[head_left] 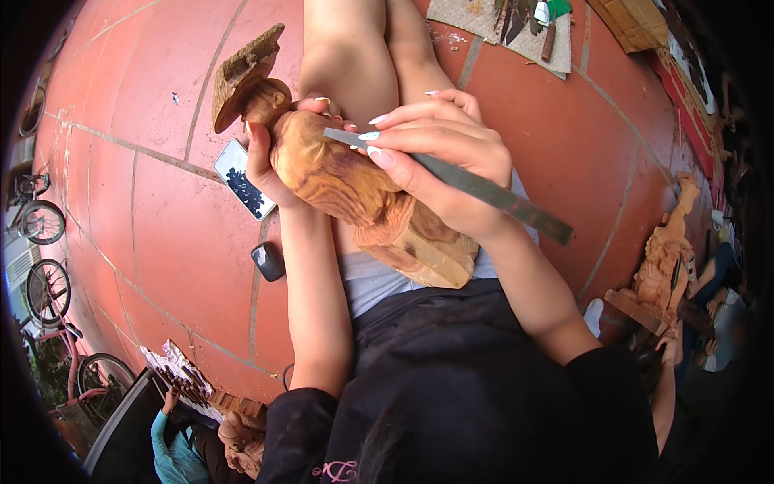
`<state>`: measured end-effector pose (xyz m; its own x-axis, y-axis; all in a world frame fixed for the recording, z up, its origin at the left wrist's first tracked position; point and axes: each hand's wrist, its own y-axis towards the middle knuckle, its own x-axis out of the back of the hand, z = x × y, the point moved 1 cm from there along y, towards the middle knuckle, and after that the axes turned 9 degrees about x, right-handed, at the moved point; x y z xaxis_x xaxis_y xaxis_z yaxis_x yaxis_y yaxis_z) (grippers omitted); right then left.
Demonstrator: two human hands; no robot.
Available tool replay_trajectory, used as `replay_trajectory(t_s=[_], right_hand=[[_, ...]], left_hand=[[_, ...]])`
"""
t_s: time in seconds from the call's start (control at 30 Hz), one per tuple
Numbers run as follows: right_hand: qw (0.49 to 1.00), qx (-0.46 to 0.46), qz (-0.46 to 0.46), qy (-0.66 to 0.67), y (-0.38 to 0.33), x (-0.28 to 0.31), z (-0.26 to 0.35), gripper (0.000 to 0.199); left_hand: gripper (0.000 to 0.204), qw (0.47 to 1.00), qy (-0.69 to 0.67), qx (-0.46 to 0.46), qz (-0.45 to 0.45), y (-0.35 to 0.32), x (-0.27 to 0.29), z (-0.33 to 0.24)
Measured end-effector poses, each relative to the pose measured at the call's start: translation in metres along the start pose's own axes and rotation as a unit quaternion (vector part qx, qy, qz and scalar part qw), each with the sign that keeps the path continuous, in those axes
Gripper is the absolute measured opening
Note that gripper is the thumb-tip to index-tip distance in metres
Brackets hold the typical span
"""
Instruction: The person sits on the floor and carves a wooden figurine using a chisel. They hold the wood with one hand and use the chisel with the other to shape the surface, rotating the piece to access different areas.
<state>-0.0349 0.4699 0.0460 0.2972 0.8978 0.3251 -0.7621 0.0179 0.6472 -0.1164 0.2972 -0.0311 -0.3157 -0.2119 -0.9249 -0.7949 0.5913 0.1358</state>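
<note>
A carved wooden figurine (pixel 326 173) with a wide, rough-edged hat lies tilted across my lap, its hat to the upper left and its squared base toward my waist. My left hand (pixel 272 179) is closed round its neck and shoulder, thumb on the near side and fingertips showing on the far side. In my right hand (pixel 459 149) is a flat steel carving chisel (pixel 500 194), pinched between thumb and fingers. Its pale, slanted tip rests on or just above the figurine's upper body; I cannot tell whether it touches.
A phone (pixel 244 179) and a small black case (pixel 268 261) lie on the red tiles to the left. Carving tools (pixel 548 40) lie on a mat at the far right. Other people work by larger carvings (pixel 657 262) at the right and lower left. Bicycles (pixel 48 290) stand far left.
</note>
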Motion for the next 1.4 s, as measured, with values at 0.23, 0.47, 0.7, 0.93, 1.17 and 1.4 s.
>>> replay_trajectory(t_s=[0.23,0.47,0.7,0.93,1.17,1.4], right_hand=[[0.999,-0.041,0.012,0.015,-0.007,0.004,-0.004,0.007],[0.998,-0.042,0.032,-0.015,-0.007,0.009,-0.005,0.006],[0.999,-0.046,0.011,0.002,-0.006,0.002,-0.002,0.005],[0.999,-0.039,0.011,0.015,0.001,0.000,0.004,0.004],[0.999,-0.036,0.014,-0.001,-0.002,0.009,0.001,0.007],[0.999,-0.008,0.031,-0.035,-0.001,0.007,0.000,0.007]], left_hand=[[0.060,1.000,-0.012,0.008,-0.006,0.002,-0.007,0.000],[0.061,0.999,-0.018,-0.016,-0.034,0.001,-0.005,-0.001],[0.054,1.000,0.006,-0.019,-0.014,0.002,-0.001,-0.002],[0.055,1.000,0.000,-0.002,-0.016,0.002,-0.006,-0.001],[0.058,0.999,0.022,0.016,-0.018,0.002,-0.003,-0.003],[0.069,0.998,-0.003,-0.002,-0.060,0.001,-0.012,-0.002]])
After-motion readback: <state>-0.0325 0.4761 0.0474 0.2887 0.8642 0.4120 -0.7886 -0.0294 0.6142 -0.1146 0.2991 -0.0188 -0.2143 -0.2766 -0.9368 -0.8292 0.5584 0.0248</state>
